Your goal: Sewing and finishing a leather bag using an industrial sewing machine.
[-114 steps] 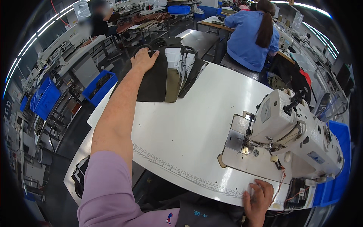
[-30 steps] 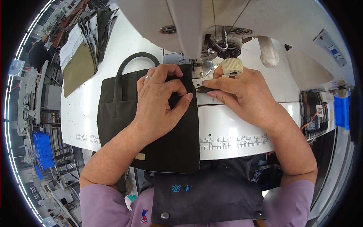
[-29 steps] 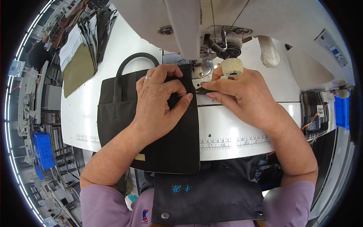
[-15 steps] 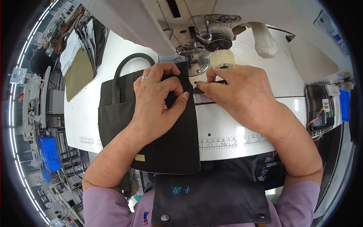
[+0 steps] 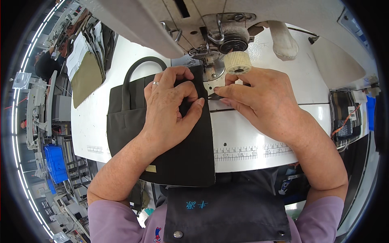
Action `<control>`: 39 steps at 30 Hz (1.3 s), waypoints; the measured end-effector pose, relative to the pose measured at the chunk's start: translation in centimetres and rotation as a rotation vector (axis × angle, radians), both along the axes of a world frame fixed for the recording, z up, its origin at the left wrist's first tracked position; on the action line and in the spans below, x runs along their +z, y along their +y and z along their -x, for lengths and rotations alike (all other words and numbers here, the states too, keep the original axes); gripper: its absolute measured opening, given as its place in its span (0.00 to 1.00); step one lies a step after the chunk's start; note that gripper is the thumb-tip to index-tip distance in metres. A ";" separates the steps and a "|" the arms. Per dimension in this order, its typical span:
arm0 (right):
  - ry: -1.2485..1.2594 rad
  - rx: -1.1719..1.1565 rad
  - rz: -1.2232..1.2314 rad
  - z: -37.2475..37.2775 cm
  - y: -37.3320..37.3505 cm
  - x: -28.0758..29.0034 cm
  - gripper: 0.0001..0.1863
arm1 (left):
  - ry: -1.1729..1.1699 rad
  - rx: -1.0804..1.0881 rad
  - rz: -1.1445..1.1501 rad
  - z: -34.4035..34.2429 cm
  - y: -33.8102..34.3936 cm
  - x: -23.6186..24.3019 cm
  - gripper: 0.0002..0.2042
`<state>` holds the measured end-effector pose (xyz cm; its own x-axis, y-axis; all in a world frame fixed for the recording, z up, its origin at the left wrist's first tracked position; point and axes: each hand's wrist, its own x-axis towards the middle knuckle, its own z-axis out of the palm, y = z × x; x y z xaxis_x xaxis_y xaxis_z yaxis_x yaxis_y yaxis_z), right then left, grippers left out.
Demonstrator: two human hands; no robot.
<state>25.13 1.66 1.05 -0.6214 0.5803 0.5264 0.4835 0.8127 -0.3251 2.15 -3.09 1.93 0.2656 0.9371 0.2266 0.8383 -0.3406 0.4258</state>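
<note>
A dark bag panel (image 5: 190, 158) with a looped handle (image 5: 129, 79) and a pocket lies on the sewing table left of the needle. My left hand (image 5: 170, 99) rests on it, fingers curled and thumb drawn in, gripping the fabric near its right edge. Beside that edge, my right hand (image 5: 263, 97) pinches a small dark pointed piece (image 5: 214, 96) between thumb and fingers. Most of this piece is hidden in the hand, so its kind is unclear. The presser foot and needle plate (image 5: 214, 73) sit just beyond both hands.
Overhead looms the sewing machine head (image 5: 150, 24) with a cream dial (image 5: 238, 62). Stacked fabric pieces (image 5: 87, 77) lie at the far left of the white table (image 5: 251, 121). A dark striped bundle (image 5: 344, 113) is at the right, and a blue bin (image 5: 56, 162) stands off to the left.
My right hand's fingers have shifted slightly around the dark piece, whose tip now points toward the panel's edge. My left hand and the panel have stayed nearly in place.
</note>
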 end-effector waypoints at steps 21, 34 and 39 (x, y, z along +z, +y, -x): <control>-0.144 0.006 -0.165 0.5 -0.7 0.5 0.07 | 0.017 -0.011 -0.046 0.1 -0.3 -0.1 0.07; -0.139 -0.008 -0.117 0.5 -0.8 0.4 0.09 | 0.185 -0.156 -0.036 1.4 -3.2 0.6 0.24; -0.083 -0.045 -0.049 0.7 -0.5 0.4 0.14 | 0.152 -0.138 -0.089 2.0 -1.6 -0.2 0.24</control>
<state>24.41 1.13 1.44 -0.6375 0.5836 0.5029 0.5436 0.8033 -0.2431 0.11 -4.65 1.71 0.4277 0.8673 0.2548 0.8330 -0.4876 0.2614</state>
